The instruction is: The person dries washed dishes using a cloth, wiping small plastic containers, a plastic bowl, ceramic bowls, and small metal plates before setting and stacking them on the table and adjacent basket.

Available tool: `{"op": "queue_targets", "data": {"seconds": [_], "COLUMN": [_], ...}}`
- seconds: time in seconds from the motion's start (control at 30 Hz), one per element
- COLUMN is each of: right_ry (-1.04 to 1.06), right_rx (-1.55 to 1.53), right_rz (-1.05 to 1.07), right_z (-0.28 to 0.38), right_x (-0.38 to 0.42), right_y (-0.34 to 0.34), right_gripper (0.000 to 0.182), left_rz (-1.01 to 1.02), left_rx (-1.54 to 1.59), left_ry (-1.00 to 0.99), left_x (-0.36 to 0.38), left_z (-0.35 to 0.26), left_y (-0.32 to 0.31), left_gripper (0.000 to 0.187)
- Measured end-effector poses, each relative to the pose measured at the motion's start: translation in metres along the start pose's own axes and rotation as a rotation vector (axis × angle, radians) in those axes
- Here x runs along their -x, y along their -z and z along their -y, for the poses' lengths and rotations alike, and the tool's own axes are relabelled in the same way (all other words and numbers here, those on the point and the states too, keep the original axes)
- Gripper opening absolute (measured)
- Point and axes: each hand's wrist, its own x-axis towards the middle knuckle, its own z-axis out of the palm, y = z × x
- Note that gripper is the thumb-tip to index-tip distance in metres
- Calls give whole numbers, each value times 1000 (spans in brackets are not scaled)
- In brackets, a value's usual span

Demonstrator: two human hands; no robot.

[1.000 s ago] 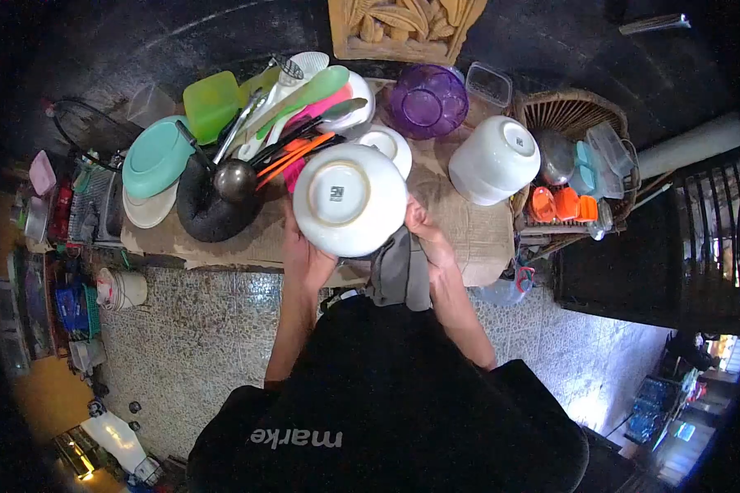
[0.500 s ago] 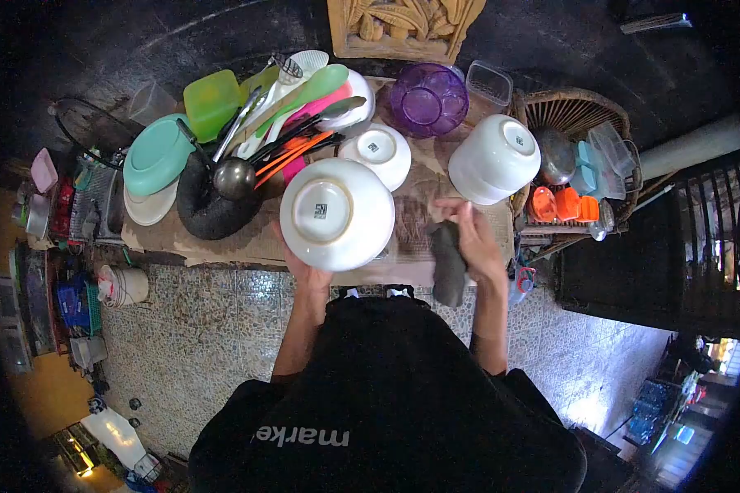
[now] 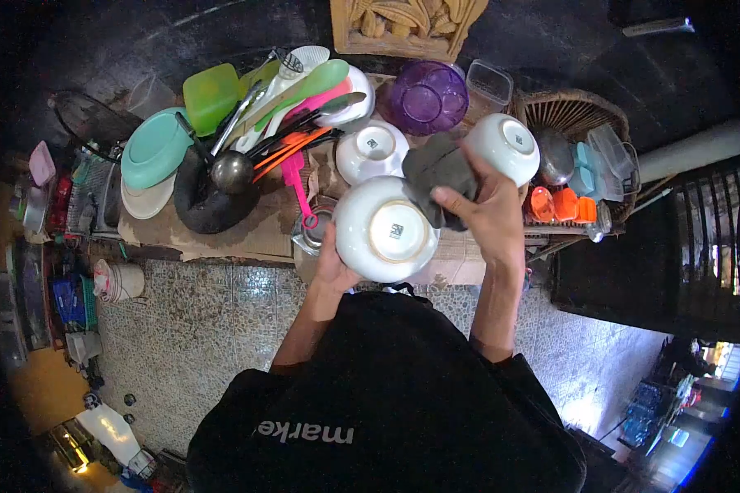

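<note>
My left hand (image 3: 335,261) grips a white bowl (image 3: 358,238) by its left side, its base turned up toward me. A dark grey cloth (image 3: 441,174) is bunched in my right hand (image 3: 495,215), against the bowl's upper right rim. Just beyond, another white bowl (image 3: 356,158) sits upside down on the cardboard. White stacked bowls (image 3: 495,141), also bottom up, stand behind my right hand, which partly covers them. Left of the held bowl lie a pink-handled utensil (image 3: 298,185) and a clear container (image 3: 311,238).
A pile of utensils with a ladle (image 3: 233,172) lies left, near a turquoise plate (image 3: 156,148) and a green container (image 3: 211,99). A purple glass bowl (image 3: 429,97) stands at the back. On the right, a wicker basket (image 3: 580,100) holds orange and clear containers. Cardboard (image 3: 214,234) covers the table.
The held bowl has moved right, uncovering the pink-handled utensil and clear container. My right hand has raised the cloth from hanging low to the bowl's rim.
</note>
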Motion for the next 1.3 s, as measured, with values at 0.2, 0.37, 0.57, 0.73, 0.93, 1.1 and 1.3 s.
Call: {"op": "queue_targets", "data": {"seconds": [0.2, 0.37, 0.57, 0.73, 0.93, 1.1, 1.3], "right_ry": [84, 8, 217, 457, 639, 618, 192], "right_rx": [379, 816, 753, 728, 702, 649, 272], "right_rz": [7, -132, 136, 339, 547, 596, -208], "right_z": [-10, 5, -4, 0, 10, 8, -23], "right_x": [19, 14, 13, 31, 50, 62, 68], "right_y": [1, 7, -26, -48, -23, 2, 53], "right_gripper": [22, 20, 26, 25, 20, 16, 16], "left_rz": [-99, 21, -137, -202, 18, 100, -40], "left_rx": [-206, -97, -197, 30, 202, 298, 292], "left_ry": [54, 72, 185, 96, 92, 231, 155], "left_x": [1, -3, -20, -22, -19, -31, -29], "left_z": [11, 10, 15, 30, 24, 7, 5], "left_y": [-7, -10, -29, -25, -28, -54, -27], "left_gripper": [80, 70, 59, 55, 63, 65, 59]}}
